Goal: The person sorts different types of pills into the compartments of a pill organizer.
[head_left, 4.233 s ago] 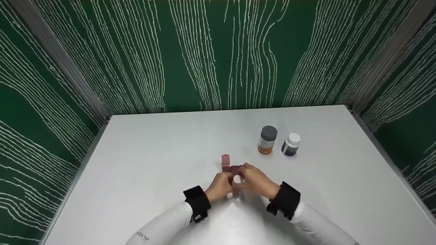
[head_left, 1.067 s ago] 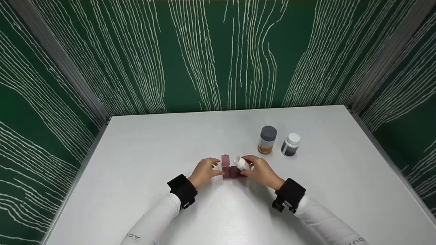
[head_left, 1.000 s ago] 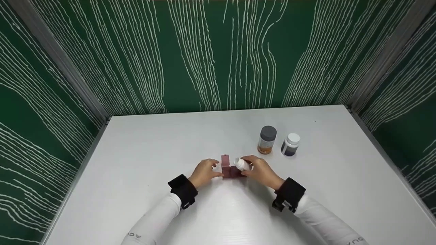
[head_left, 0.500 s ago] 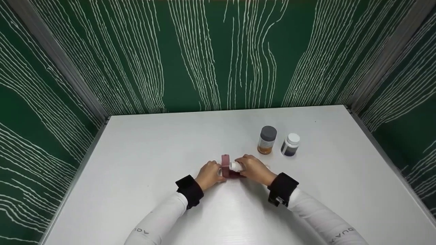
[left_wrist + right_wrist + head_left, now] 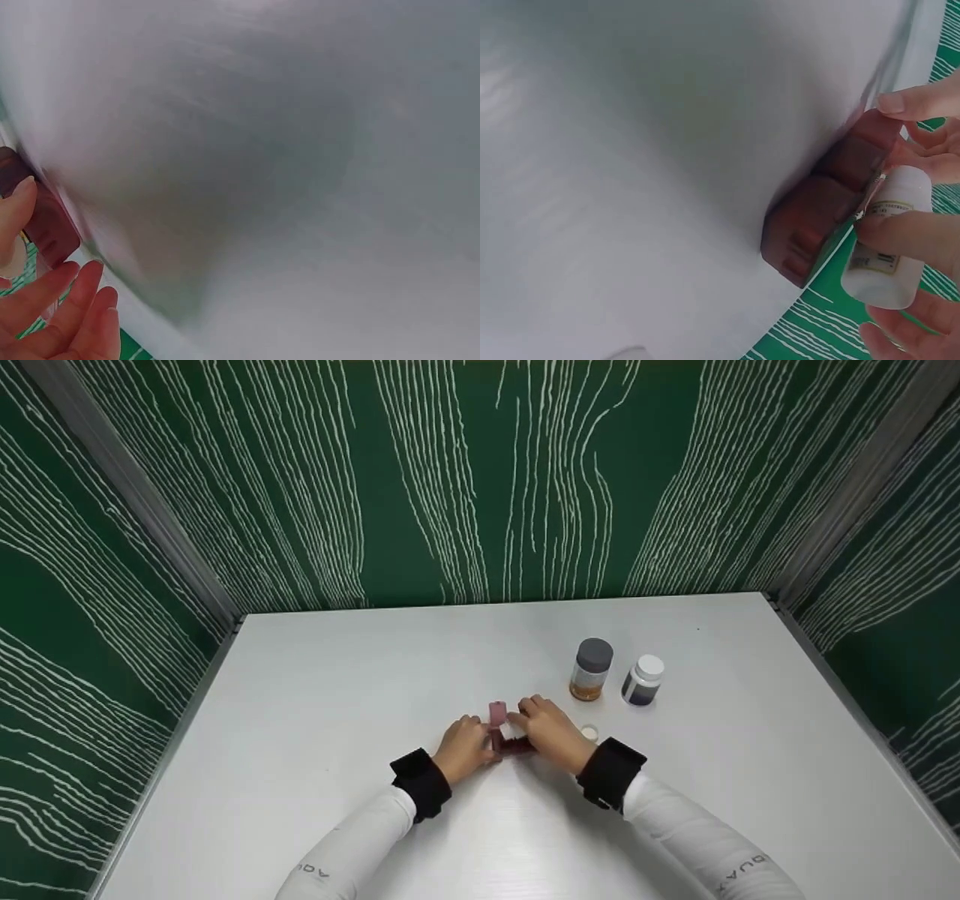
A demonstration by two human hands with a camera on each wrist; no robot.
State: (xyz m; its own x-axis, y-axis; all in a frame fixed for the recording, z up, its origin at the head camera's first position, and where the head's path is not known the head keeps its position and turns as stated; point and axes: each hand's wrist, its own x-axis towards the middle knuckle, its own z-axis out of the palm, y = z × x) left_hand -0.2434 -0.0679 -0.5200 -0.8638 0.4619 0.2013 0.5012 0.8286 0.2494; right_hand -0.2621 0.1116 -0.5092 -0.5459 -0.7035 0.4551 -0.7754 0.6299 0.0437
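Observation:
A dark red pill organizer point(image 5: 517, 746) lies on the white table, its pink lid point(image 5: 497, 712) standing up at the left end. That end is pinched between the thumb and fingers of my left hand point(image 5: 461, 746); the left wrist view shows the thumb on the organizer point(image 5: 54, 229). My right hand point(image 5: 553, 731) grips a small white pill bottle point(image 5: 904, 191), tilted, with its mouth toward the organizer's left compartment. From the head view the right hand covers most of the bottle. Whether pills are in the compartment cannot be made out.
A white bottle cap point(image 5: 590, 733) lies on the table point(image 5: 360, 682) beside my right wrist. Behind stand a grey-lidded jar point(image 5: 590, 669) with orange contents and a white-capped bottle point(image 5: 643, 680) with a dark label. A green, white-lined wall point(image 5: 405, 510) rises behind the table.
My left hand has come in from beside the organizer and taken hold of its left end. The bottle in my right hand has moved left and tipped over the organizer; the cap has come into view.

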